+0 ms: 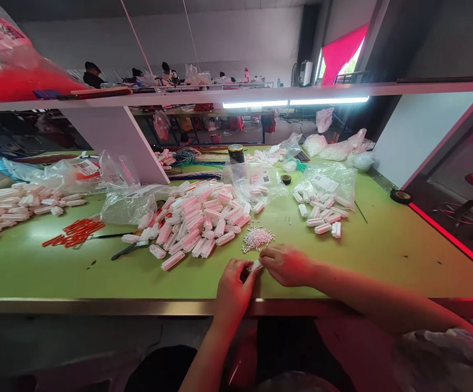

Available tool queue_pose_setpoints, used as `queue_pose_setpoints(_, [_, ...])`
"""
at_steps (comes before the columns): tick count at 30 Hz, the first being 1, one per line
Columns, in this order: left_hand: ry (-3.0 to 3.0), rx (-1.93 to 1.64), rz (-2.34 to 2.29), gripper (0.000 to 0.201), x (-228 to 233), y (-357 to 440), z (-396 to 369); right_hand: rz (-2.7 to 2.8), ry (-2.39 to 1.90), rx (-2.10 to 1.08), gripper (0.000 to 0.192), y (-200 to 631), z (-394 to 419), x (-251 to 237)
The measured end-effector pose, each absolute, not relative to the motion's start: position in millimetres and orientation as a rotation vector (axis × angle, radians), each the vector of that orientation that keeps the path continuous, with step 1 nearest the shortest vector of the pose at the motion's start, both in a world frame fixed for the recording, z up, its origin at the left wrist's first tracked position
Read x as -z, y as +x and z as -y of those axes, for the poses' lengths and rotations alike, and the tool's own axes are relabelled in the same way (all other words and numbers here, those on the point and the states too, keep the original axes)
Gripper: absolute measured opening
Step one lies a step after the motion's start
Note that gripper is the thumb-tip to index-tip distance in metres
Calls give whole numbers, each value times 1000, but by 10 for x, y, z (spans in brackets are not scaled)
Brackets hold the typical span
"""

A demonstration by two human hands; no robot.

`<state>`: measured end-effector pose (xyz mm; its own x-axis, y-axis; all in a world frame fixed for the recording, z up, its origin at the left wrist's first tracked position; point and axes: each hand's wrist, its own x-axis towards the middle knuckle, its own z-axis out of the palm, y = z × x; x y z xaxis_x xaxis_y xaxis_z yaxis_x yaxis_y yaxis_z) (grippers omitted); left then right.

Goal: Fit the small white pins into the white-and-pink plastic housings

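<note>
My left hand (233, 288) and my right hand (286, 264) meet near the front edge of the green table (383, 245). Between their fingertips they pinch one small white plastic connector (255, 266). Just beyond my hands lies a little heap of tiny white pins (258, 238). A big pile of white connectors (197, 220) spreads to the left of that heap. A smaller group of white connectors (321, 215) lies to the right, in front of a clear bag (328, 182).
Red wire pieces (74, 232) and black scissors (130, 249) lie left of the pile. More connectors (11, 209) and plastic bags (128, 204) sit at far left. Tape rolls (400, 196) and a dark can (236, 153) stand farther back. People work at distant tables.
</note>
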<state>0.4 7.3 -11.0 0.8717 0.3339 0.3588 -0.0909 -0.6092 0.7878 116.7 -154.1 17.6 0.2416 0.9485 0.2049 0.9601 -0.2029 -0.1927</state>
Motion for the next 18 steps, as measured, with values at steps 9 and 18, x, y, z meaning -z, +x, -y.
queue_pose_setpoints(9, [2149,-605,-174,23,126,30,-60,1117,-2357,-1,28,1881,1452,-239])
queue_pose_setpoints(18, [2136,-601,-178,21,137,26,-66,1073,-2418,-30,4,2020,1391,-163])
